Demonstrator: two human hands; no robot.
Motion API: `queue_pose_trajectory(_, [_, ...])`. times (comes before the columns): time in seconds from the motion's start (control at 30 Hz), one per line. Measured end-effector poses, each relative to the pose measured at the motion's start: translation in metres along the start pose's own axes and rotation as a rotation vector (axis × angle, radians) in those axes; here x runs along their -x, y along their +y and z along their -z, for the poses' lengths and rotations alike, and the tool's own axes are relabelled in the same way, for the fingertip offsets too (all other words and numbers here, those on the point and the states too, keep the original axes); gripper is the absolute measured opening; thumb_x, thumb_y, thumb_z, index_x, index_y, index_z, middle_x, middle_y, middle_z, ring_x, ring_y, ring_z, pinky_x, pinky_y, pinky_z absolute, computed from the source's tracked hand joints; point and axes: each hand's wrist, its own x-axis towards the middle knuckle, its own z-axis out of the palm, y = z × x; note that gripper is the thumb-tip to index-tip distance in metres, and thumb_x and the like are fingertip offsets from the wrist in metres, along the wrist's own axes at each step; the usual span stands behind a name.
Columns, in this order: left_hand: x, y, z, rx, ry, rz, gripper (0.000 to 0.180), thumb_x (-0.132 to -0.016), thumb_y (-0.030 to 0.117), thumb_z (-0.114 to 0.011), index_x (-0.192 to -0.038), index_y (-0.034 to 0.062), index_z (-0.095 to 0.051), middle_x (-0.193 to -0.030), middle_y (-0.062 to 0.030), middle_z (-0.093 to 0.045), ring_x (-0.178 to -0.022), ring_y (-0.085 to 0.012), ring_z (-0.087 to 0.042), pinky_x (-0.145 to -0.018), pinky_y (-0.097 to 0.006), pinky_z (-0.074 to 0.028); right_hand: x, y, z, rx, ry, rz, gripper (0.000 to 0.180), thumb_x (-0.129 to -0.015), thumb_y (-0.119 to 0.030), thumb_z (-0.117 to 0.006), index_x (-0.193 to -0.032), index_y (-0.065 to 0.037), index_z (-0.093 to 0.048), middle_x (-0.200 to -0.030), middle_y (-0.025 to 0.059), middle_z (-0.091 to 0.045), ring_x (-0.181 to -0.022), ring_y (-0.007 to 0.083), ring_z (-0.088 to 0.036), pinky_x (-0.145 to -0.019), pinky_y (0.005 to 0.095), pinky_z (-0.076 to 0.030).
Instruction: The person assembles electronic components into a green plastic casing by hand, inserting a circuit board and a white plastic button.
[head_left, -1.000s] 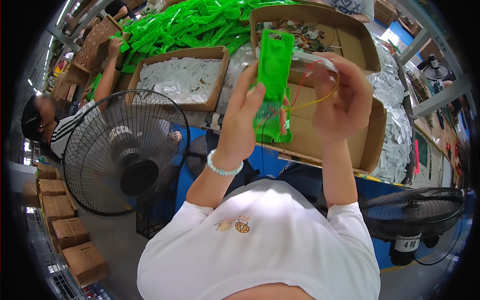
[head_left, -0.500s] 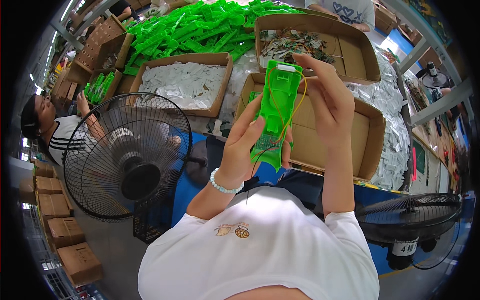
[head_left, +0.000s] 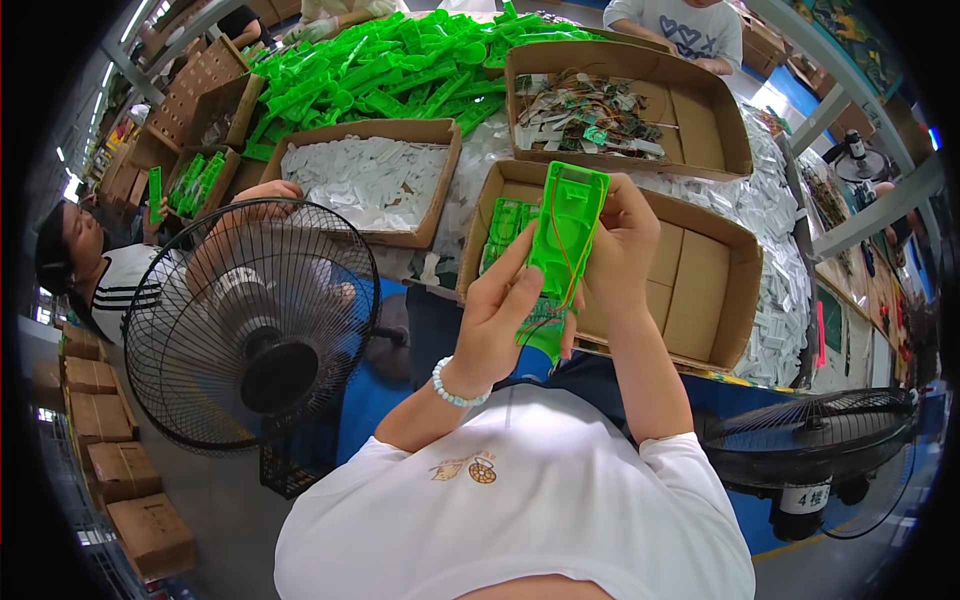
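Between my hands is a long green plastic housing, tilted with its hollow inner side facing up. My left hand wraps its left edge and lower part, thumb pressed on the inside. At the upper right edge, my right hand has its fingers curled against the housing; some fingertips are hidden behind it. Thin red and yellow wires run lengthwise inside. A small circuit board sits toward the lower end, partly covered by my left hand.
Beneath my hands stands a cardboard box holding several green housings. Behind it are a box of wired boards, a box of white pieces and a green pile. Fans flank me; a co-worker sits left.
My right hand has come down and closed onto the housing's upper right edge. The housing has shifted slightly lower in view. The co-worker at left has reached an arm toward the white pieces.
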Motion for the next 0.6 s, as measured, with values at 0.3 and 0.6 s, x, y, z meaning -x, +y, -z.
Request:
queue_pose_trajectory(0.3, [-0.011, -0.009, 0.027, -0.148, 0.105, -0.104, 0.036, -0.103, 0.024, -0.041, -0.131, 0.0052, -0.03, -0.094, -0.0235, -0.062, -0.063, -0.026, -0.065, -0.05, -0.032, -0.054, 0.003, -0.008, 0.008, -0.497, -0.307, -0.295, 0.025, -0.09, -0.002, -0.06, -0.114, 0.003, -0.059, -0.106, 0.0101, -0.067, -0.087, 0.0099, -0.061, -0.065, 0.0251, -0.049])
queue_pose_trajectory(0.6, [-0.013, -0.028, 0.028, -0.281, 0.087, -0.223, 0.035, -0.102, 0.015, -0.044, -0.13, 0.0051, -0.025, -0.096, -0.016, -0.062, -0.068, -0.017, -0.061, -0.058, -0.027, -0.051, 0.007, -0.009, -0.002, -0.322, -0.207, -0.373, 0.025, -0.086, -0.006, -0.069, -0.108, 0.002, -0.062, -0.084, 0.0049, -0.067, -0.061, 0.0056, -0.058, -0.043, 0.0201, -0.043])
